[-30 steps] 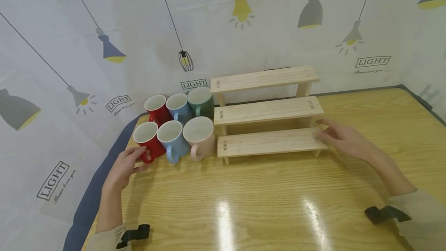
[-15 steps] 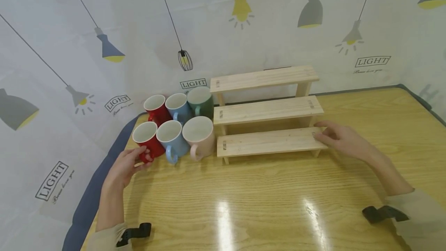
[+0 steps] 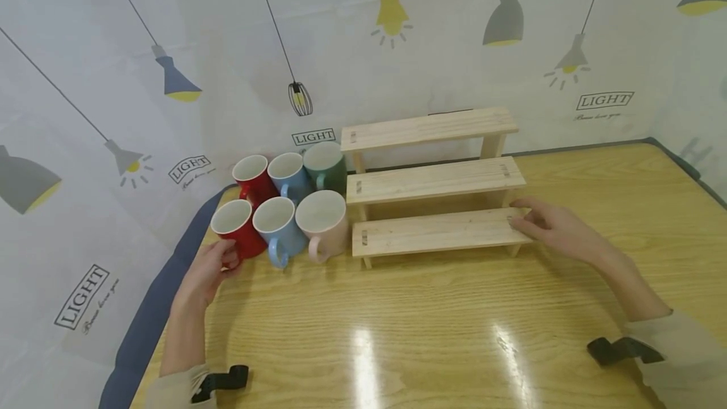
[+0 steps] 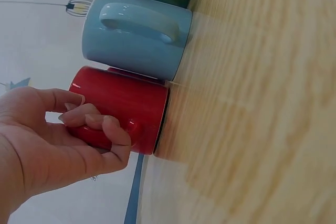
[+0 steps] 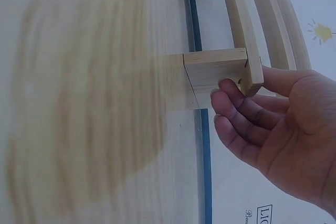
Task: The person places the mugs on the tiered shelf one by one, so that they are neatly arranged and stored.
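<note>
In the head view, my left hand [image 3: 204, 273] holds the front red mug [image 3: 241, 238] by its handle. The left wrist view shows the fingers curled through and around that handle, covering much of it. Beside this mug stand a light blue mug [image 3: 289, 235] and a pale pink mug [image 3: 332, 229]. On the other side, my right hand [image 3: 565, 232] grips the right end of the lowest board of a three-step wooden shelf [image 3: 437, 232]. Seen from the right wrist, its fingers [image 5: 231, 108] curl under the board's end.
Behind the front mugs are another red mug [image 3: 258, 185], a blue mug [image 3: 295, 178] and a green mug [image 3: 335, 169], close to the shelf's left side. A patterned white curtain [image 3: 443, 68] rises behind the wooden table [image 3: 443, 327].
My left fingers have closed round the red mug's handle, and the mug has shifted slightly left. The right hand has moved a little further over the board's end. The shelf stays put.
</note>
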Motion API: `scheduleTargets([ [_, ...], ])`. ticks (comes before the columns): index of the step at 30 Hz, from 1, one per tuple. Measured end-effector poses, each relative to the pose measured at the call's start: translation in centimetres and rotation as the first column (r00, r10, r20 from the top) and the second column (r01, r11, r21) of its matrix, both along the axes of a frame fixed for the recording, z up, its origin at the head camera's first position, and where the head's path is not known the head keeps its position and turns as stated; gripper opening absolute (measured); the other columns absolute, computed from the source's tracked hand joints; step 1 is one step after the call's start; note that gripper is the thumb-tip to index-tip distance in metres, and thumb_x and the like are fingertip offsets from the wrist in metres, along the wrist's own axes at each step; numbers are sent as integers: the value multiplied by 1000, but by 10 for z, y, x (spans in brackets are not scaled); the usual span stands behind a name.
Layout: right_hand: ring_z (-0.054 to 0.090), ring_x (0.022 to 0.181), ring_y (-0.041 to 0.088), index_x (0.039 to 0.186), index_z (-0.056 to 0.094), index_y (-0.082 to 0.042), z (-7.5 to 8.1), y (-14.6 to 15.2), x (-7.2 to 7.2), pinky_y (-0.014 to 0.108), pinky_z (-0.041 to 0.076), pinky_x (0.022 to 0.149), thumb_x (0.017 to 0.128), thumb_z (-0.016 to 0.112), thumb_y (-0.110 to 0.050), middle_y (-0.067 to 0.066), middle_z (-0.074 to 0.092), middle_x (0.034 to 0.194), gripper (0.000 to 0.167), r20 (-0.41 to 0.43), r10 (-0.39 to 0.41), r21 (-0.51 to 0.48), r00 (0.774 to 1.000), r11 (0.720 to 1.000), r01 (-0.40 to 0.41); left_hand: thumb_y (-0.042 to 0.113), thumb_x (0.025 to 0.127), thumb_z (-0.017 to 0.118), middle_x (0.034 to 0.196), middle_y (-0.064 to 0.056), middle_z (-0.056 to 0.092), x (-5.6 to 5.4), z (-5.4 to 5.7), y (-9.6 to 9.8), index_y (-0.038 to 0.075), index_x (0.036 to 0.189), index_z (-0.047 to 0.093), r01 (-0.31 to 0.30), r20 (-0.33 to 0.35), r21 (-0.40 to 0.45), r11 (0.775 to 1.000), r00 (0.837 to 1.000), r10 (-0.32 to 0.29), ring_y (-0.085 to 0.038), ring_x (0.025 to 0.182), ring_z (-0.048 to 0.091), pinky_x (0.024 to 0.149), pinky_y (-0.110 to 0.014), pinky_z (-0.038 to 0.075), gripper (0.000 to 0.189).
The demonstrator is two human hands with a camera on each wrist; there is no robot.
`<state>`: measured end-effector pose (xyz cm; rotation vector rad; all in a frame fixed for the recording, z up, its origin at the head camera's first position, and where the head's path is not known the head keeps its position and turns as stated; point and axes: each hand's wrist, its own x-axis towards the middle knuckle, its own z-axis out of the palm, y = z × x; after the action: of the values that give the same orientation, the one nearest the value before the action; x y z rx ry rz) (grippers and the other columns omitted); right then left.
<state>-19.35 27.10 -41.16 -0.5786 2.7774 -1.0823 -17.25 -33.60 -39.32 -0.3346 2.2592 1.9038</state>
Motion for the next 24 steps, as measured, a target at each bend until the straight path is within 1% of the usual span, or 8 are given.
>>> scheduleTargets([
  [5,66,87,20,143,44,2,0,0,1,41,52,76,105,55,-27,7,70,96,50,4,-2,5,1000,1000,2,15,103,39,63,3,31,1,-1,1,15,68,34,-65,-19,7,998,998,65,-12,64,33,62,-29,36,35],
  [10,66,88,21,144,43,3,0,0,1,44,52,77,105,54,-28,8,70,97,51,5,-4,12,1000,1000,4,17,102,41,61,5,34,2,0,1,15,68,37,-126,-7,13,992,992,126,-11,61,33,59,-28,32,35],
  [14,65,87,20,144,43,3,-1,0,2,44,52,77,105,54,-28,8,70,97,51,5,0,14,1000,1000,0,16,100,43,59,6,38,2,4,3,15,69,42,-202,-10,10,979,979,202,-9,58,36,57,-25,33,31],
  [17,65,86,19,144,43,3,-1,0,2,43,52,76,105,54,-28,7,70,96,51,5,1,12,1000,1000,-1,15,99,43,58,6,41,4,9,6,13,75,46,-259,-41,-15,966,965,259,-8,57,40,56,-24,34,25],
  [19,65,86,19,145,43,3,-1,0,2,43,52,76,105,54,-28,7,70,97,51,3,-1,12,1000,1000,1,15,99,43,58,7,42,5,14,9,11,80,45,-277,-63,-28,960,959,275,-7,58,40,56,-23,34,19],
  [22,65,86,19,145,44,3,0,-1,2,42,52,75,105,54,-28,8,70,97,51,-7,-4,19,1000,1000,4,15,100,42,58,7,39,7,23,12,9,85,41,-281,-87,-38,959,957,277,-9,59,37,57,-24,32,16],
  [24,65,87,20,144,44,3,0,-1,2,42,52,75,105,54,-28,8,70,98,51,-15,-6,25,1000,1000,7,15,100,42,58,6,37,9,29,15,9,84,39,-281,-97,-34,959,956,276,-10,58,35,57,-26,31,18],
])
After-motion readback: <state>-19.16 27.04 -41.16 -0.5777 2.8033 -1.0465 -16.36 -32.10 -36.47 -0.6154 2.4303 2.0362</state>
